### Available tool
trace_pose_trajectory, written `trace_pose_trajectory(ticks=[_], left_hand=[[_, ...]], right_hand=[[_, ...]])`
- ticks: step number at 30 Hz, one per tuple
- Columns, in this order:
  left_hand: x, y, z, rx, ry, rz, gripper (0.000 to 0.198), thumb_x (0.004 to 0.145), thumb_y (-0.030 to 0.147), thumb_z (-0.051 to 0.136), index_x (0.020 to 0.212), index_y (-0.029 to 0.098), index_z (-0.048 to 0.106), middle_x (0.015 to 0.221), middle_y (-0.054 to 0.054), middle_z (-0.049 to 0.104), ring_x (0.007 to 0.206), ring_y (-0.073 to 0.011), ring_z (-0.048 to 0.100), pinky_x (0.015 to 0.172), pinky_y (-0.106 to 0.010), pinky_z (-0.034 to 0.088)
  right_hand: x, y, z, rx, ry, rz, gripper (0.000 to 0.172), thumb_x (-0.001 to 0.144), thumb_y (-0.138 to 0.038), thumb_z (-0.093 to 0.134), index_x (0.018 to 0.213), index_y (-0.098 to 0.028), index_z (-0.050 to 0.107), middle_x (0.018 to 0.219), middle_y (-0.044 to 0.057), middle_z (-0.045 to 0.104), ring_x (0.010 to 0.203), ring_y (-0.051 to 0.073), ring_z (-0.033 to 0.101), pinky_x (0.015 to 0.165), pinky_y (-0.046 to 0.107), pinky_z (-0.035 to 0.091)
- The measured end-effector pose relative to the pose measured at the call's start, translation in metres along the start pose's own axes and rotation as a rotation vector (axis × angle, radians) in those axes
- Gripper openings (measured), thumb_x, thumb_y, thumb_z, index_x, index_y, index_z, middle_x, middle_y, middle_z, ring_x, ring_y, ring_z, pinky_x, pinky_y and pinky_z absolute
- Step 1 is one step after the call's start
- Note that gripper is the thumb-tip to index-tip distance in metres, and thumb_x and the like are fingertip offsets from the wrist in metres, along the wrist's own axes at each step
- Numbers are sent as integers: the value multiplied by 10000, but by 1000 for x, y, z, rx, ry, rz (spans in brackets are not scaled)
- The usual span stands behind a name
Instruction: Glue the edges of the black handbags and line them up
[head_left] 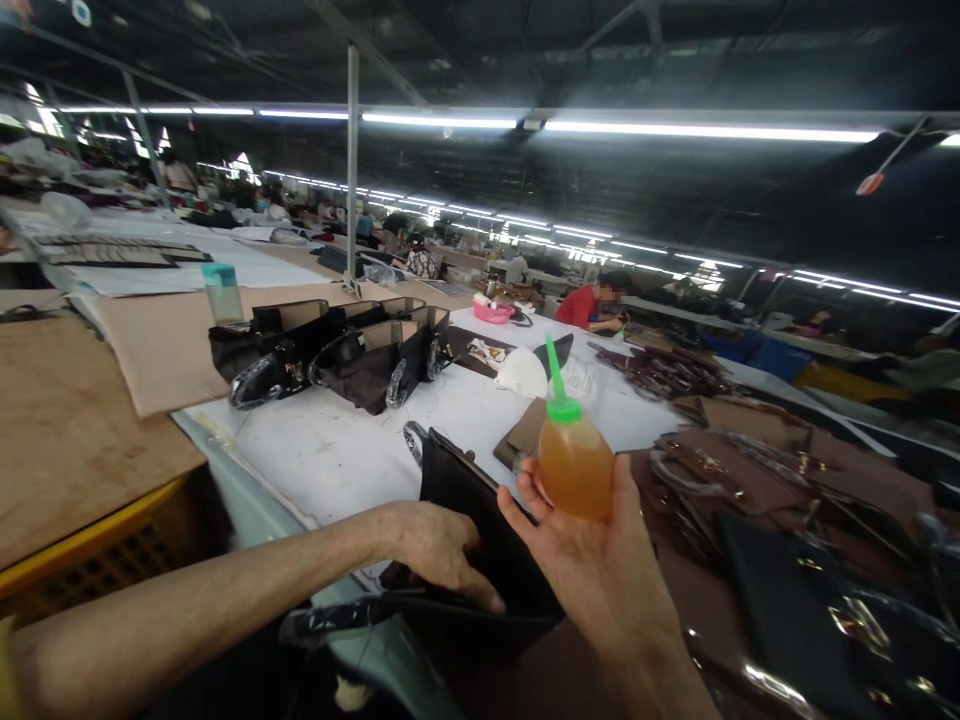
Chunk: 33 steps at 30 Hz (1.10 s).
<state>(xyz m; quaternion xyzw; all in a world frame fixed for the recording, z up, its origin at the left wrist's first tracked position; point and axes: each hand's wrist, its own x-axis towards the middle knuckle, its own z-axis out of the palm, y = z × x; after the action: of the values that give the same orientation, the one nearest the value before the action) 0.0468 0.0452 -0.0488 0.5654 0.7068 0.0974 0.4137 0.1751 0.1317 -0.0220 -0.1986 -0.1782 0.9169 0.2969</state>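
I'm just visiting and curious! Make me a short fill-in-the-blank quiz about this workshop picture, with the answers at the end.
1. The bottle is held in the person's ____ hand.
2. The bottle's pointed nozzle is coloured ____.
3. The other hand is partly ____ the open dark bag.
4. The plastic basket at the left edge is ____.

Missing words: right; green; inside; yellow.

The bare left forearm (217,605) stretches rightward, bare left hand (442,550) angled downward, bare right hand (581,550) cupped palm-up.
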Motion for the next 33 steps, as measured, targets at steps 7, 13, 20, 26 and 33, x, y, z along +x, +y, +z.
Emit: trace_pose_trajectory(ticks=[7,13,20,26,33], left_hand=[[10,4,6,-15,-159,53,478,758,558,489,955,161,669,791,-49,653,690,-212,593,594,-290,468],[-4,5,-5,-274,-213,214,707,658,675,570,1182,201,563,1124,-47,600,1019,-247,543,870,-317,415],[1,-4,9,-468,-217,221,461,602,529,699,929,212,629,782,13,574,710,-151,510,602,-240,410],[-4,-13,14,-636,-275,194,304,585,404,736,747,190,593,656,43,497,612,-104,430,608,-221,374],[-8,-16,11,-530,-178,207,236,636,392,654,738,188,593,607,54,478,541,-88,390,492,-200,304]], right_hand=[[0,1,0,-15,-13,-34,343,766,-520,606,908,-209,639,917,59,578,902,231,549,852,499,427],[4,-6,-2,-19,2,-79,360,738,-520,637,905,-201,653,952,85,570,902,223,553,833,460,450],[3,-5,-3,-12,15,-86,351,730,-520,647,886,-206,664,928,87,593,892,230,566,823,473,459],[4,-2,-5,-21,15,-109,358,731,-509,652,915,-202,661,909,89,610,914,252,571,851,534,436],[6,1,-7,-138,-57,-217,390,747,-559,606,883,-200,675,865,90,641,874,252,592,869,556,419]])
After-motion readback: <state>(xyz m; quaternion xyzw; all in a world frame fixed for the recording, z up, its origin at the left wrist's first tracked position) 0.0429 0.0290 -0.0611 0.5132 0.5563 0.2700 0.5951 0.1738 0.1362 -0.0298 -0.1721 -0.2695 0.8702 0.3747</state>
